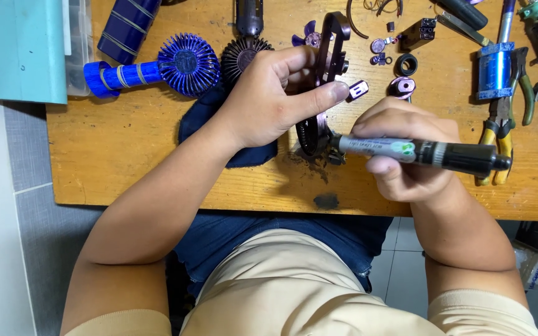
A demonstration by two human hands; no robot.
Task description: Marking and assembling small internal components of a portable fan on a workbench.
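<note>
My left hand grips a dark purple handheld fan housing, holding it upright on edge over a wooden workbench. The housing's round grille end points down toward me. My right hand holds a grey and black marker-like tool sideways, its tip touching the grille end of the housing. A dark blue cloth lies under my left hand.
A blue handheld fan and a dark fan grille lie at the back left. Small purple parts, a blue motor and yellow-handled pliers lie at the right. A teal box stands at the far left.
</note>
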